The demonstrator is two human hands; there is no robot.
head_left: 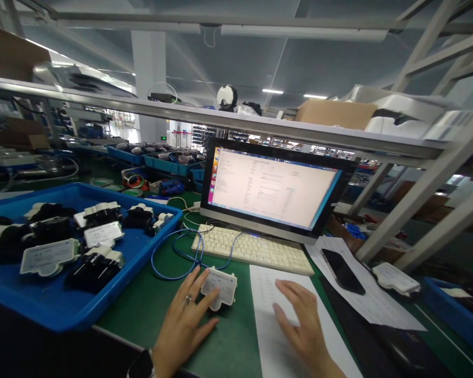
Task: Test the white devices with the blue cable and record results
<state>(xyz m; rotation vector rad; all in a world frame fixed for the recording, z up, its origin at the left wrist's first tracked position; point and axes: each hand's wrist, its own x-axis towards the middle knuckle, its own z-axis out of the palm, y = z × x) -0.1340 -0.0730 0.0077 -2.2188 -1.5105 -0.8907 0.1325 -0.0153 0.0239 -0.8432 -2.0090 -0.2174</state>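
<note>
A small white plastic module (225, 287) with printed text on its flat face lies on the green mat in front of the keyboard. My left hand (187, 315) rests at its left side, fingers spread, with fingertips touching its edge and face without gripping it. A ring and a dark wristwatch show on this hand. To the right, my right hand (299, 320) is over a printed sheet of paper (266, 310), its fingers apart and nothing in them. A blue cable (177, 277) loops just behind the module; whether it plugs in there I cannot tell.
At left stands a blue tray (134, 278) with several black-and-white modules. A keyboard (252, 249) lies below a lit monitor (271, 189). On papers at right rests a phone (342, 270), near another white module (396, 278) and a blue bin (457, 315). A shelf (260, 122) spans above.
</note>
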